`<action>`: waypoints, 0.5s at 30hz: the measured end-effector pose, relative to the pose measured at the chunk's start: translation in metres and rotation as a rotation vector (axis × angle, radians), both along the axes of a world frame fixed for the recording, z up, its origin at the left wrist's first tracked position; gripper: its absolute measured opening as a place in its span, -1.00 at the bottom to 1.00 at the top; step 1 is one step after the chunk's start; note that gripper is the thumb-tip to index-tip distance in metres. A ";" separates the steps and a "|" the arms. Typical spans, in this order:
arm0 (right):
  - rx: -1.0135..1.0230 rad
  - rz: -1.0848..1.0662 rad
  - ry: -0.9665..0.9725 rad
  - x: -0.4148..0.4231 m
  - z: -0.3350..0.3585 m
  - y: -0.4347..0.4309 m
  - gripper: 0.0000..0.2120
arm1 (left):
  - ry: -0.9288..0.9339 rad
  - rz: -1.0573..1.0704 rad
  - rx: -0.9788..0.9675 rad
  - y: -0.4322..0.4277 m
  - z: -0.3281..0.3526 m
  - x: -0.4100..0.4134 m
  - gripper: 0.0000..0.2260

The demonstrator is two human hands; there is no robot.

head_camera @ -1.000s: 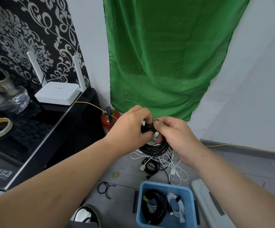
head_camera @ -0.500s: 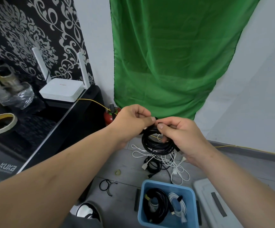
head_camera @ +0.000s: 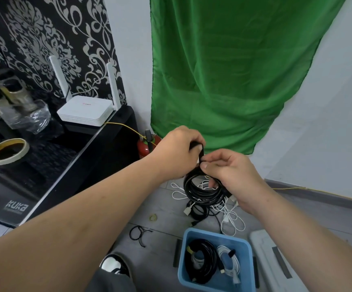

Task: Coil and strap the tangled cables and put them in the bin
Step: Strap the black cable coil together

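Two hands are meeting at the centre of the frame around one black coil [head_camera: 202,193], which is hanging in the air above the floor. The left hand [head_camera: 177,152] is curling its fingers round the top of the coil and the upper end of a black strap [head_camera: 201,154], probably to keep the loops bunched together. The right hand [head_camera: 230,171] is pinching the strap's lower part between thumb and forefinger, its other fingers hooking through the loop. By my judgement the strap is being wrapped round and is not yet fastened.

Below the coil, a loose white cable [head_camera: 233,218] and another black cable [head_camera: 200,212] are lying tangled on the grey floor, waiting their turn. At the lower centre, the blue bin [head_camera: 217,234] is already holding a strapped black bundle [head_camera: 205,263] and a white bundle [head_camera: 229,261]. A spare strap [head_camera: 177,252] is lying just beside its left wall. A grey lid [head_camera: 269,268] is sitting to the bin's right. Nothing is standing between coil and bin. At the upper left, a white router [head_camera: 84,110] and a tape roll [head_camera: 7,150] are resting on a black cabinet [head_camera: 99,148].
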State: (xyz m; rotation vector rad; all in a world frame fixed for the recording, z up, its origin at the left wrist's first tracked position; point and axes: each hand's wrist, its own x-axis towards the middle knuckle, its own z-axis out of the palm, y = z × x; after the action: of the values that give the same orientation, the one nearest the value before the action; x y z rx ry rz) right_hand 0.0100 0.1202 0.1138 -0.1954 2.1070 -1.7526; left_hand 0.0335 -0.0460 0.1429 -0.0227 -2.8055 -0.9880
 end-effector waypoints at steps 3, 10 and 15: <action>-0.004 0.015 -0.029 0.001 0.000 0.001 -0.74 | -0.029 -0.036 -0.001 -0.001 0.004 0.000 -0.86; 0.039 0.032 -0.162 0.000 0.001 0.004 -0.95 | -0.003 -0.028 0.033 0.000 0.001 0.004 -0.91; -0.035 0.048 -0.263 -0.001 0.001 0.001 -0.72 | 0.061 -0.056 0.015 0.008 -0.002 0.004 -0.90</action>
State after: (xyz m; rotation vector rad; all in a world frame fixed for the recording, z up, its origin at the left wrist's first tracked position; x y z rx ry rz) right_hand 0.0091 0.1215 0.1143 -0.0221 1.8707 -1.6862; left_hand 0.0379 -0.0377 0.1407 -0.1284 -2.7561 -1.0029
